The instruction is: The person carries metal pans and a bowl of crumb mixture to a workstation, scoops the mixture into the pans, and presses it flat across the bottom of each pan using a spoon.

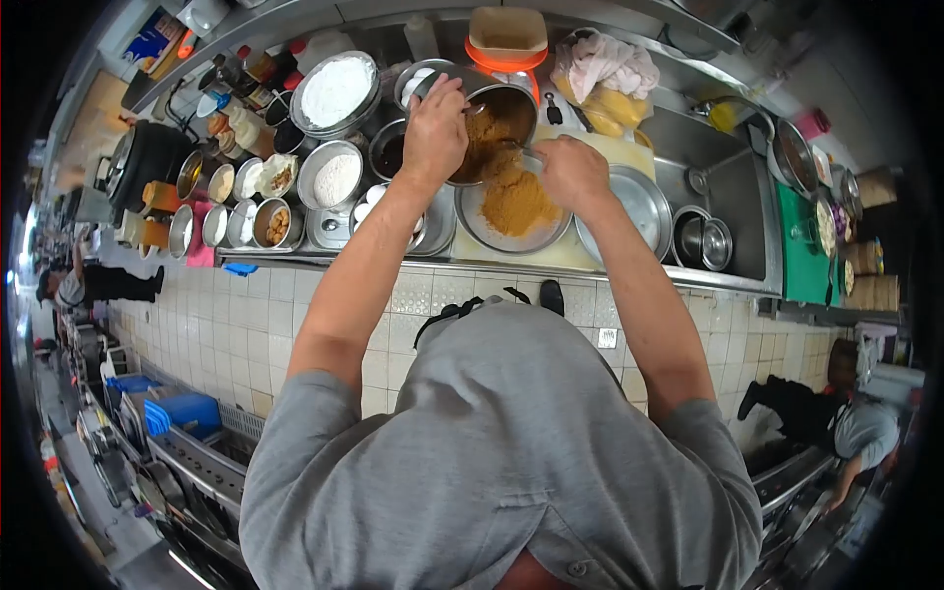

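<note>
Orange-brown powder [518, 204] lies heaped in a round metal plate [472, 218] on the counter. Behind it a deep metal pot [518, 101], with more of the powder inside, is tilted toward the plate. My left hand [436, 135] is at the pot's left rim, its fingers closed on that edge. At the pot's right, by the plate's back edge, my right hand [572, 171] is closed round the handle of a utensil whose end reaches into the powder at the pot's mouth. An empty round metal plate [629, 211] sits to the right.
Bowls of white powder [338, 90] and several small bowls fill the left counter. Behind are an orange container [506, 54] and a bag of yellow food [605, 98]. A sink [733, 177] and green board [804, 246] lie right. Two people [865, 433] [74, 285] stand farther off.
</note>
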Demonstrator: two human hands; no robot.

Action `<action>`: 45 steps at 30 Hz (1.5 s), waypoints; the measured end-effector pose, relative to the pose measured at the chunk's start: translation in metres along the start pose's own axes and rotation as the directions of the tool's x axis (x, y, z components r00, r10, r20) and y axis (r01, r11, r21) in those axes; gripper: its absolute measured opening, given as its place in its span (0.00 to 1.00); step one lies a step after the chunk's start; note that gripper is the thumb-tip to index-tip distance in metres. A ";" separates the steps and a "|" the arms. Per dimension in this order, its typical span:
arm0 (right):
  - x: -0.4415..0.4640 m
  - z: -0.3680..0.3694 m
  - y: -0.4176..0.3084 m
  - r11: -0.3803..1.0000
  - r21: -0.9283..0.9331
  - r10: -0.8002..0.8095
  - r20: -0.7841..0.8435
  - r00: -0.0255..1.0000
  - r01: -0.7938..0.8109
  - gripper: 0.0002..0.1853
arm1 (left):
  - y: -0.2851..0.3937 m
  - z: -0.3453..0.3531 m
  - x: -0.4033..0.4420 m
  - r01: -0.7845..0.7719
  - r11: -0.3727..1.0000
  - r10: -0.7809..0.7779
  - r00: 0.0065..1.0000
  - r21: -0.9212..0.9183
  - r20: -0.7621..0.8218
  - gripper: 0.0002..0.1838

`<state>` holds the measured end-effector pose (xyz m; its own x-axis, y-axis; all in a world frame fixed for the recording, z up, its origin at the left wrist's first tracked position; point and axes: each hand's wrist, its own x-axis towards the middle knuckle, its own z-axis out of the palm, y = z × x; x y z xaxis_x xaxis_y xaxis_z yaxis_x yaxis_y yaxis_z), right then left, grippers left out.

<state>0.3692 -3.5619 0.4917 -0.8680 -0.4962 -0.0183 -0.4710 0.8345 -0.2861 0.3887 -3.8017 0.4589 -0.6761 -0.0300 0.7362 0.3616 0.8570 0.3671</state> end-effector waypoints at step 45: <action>-0.048 -0.088 0.158 0.932 0.023 -0.346 -0.242 0.906 0.362 0.13 | 0.185 0.101 -0.013 0.637 0.724 -0.670 0.741 -0.266 -0.047 0.09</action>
<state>0.3224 -3.3847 0.5316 -0.6616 -0.6809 0.3141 -0.7497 0.5923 -0.2952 0.3996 -3.5909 0.4593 -0.7133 -0.6202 0.3264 0.0015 0.4645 0.8856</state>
